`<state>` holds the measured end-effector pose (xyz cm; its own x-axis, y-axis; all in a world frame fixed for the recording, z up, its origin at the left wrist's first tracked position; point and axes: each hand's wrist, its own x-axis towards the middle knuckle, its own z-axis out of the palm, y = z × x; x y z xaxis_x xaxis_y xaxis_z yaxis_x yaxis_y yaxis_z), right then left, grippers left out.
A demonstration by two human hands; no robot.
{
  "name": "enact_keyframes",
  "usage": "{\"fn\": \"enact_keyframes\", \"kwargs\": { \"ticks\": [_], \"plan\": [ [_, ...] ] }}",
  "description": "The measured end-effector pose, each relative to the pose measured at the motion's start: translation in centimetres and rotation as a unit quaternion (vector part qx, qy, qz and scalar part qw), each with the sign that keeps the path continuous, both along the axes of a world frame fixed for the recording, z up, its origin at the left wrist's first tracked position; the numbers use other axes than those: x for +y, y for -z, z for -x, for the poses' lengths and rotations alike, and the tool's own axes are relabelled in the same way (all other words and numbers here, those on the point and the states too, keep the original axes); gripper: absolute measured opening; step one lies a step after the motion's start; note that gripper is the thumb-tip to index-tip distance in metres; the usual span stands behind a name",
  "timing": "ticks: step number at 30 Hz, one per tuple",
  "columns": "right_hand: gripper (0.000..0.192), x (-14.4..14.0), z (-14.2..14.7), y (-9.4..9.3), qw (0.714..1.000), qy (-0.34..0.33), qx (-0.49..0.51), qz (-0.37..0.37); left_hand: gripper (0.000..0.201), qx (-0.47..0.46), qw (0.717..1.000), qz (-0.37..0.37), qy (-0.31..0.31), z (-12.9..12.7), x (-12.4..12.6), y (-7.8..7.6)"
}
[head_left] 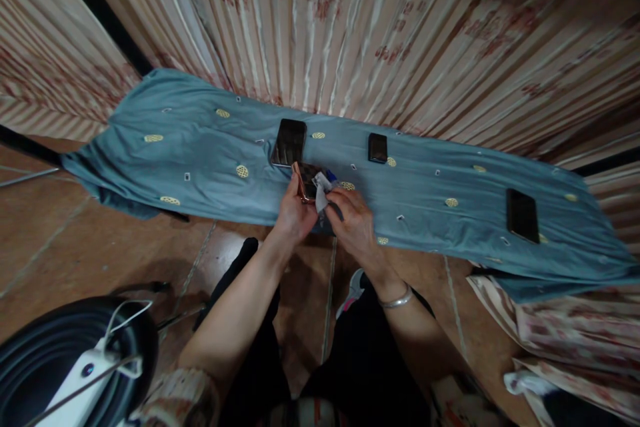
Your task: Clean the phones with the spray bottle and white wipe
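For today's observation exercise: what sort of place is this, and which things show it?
Probably a room in a home: patterned curtains hang behind a narrow surface under a blue cloth, the floor is brown tile, and a white power strip lies nearby.

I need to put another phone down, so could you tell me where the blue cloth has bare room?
The blue cloth is bare left of the large phone, and between the small phone and the far-right phone. It is crowded in the middle, where the left hand holds a phone and the right hand a wipe.
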<state>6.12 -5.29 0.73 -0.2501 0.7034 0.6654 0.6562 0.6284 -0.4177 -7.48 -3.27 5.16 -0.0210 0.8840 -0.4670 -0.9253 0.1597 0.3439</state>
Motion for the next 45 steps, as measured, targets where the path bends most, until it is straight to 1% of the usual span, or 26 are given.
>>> {"fn": "enact_keyframes", "kwargs": {
  "ticks": [3,6,9,11,15,19,24,26,32,36,38,41,45],
  "plan": [
    [0.022,-0.2,0.5,-0.4,1.0,-0.007,-0.013,-0.028,0.036,0.015,1.0,0.011,0.011,-0.5,-0.2,-0.2],
    [0.023,-0.6,1.0,-0.8,0.999,-0.007,-0.019,-0.039,0.039,0.032,0.999,0.029,0.024,-1.0,-0.4,-0.7],
    [0.023,-0.8,1.3,-1.0,0.999,-0.015,-0.009,-0.046,0.044,0.02,0.997,0.071,0.01,-1.5,-0.5,-1.2],
    [0.023,-0.9,1.3,-1.0,0.999,-0.024,-0.003,-0.044,0.047,0.014,0.996,0.084,0.007,-1.7,-0.4,-1.4],
    [0.022,-0.6,0.8,-0.9,0.999,-0.021,-0.007,-0.043,0.051,0.024,0.997,0.066,0.011,-1.7,-0.3,-1.5],
    [0.022,-0.1,-0.2,-0.5,0.999,-0.006,-0.019,-0.041,0.045,0.021,0.999,0.037,0.034,-1.3,-0.2,-1.5],
    [0.022,0.3,-1.2,-0.3,1.0,0.004,-0.024,0.014,0.042,0.029,0.997,0.036,0.054,-0.9,-0.2,-1.5],
    [0.022,0.3,-1.4,-0.4,1.0,-0.001,-0.022,0.023,0.039,0.027,0.998,0.032,0.046,-0.9,-0.1,-1.2],
    [0.024,0.0,-1.0,-0.9,0.999,-0.012,-0.01,0.03,0.018,0.043,0.999,0.004,0.018,-1.1,0.2,0.4],
    [0.027,-0.2,-0.5,-1.0,1.0,-0.011,-0.011,0.017,0.019,0.046,0.999,0.009,-0.001,-1.6,0.3,1.1],
    [0.027,-0.2,-0.5,-1.0,1.0,-0.004,-0.017,0.012,0.02,0.051,0.999,0.01,0.007,-1.7,0.4,1.1],
    [0.027,0.1,-1.0,-0.8,1.0,0.001,-0.02,0.016,0.022,0.053,0.998,-0.003,0.036,-1.5,0.4,0.8],
    [0.027,0.5,-2.0,-0.5,1.0,0.003,-0.016,0.011,0.028,0.031,0.999,-0.005,0.031,-0.9,0.4,0.1]
  ]
}}
